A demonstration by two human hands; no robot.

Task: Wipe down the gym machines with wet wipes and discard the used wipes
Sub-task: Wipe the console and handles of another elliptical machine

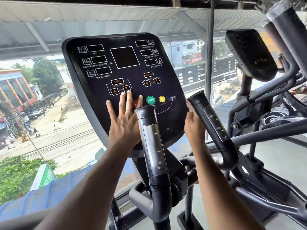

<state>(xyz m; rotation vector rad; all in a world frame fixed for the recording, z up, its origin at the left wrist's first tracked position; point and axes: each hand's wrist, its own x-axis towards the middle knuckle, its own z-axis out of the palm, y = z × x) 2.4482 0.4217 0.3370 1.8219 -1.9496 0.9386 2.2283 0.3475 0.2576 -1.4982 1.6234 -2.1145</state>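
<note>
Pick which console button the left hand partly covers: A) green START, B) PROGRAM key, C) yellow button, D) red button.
D: the left hand lies flat on the console with its fingers spread over the red button, while the green START button and the yellow button beside it show in full.

Head cam, looks fwd/down, close on machine console.
</note>
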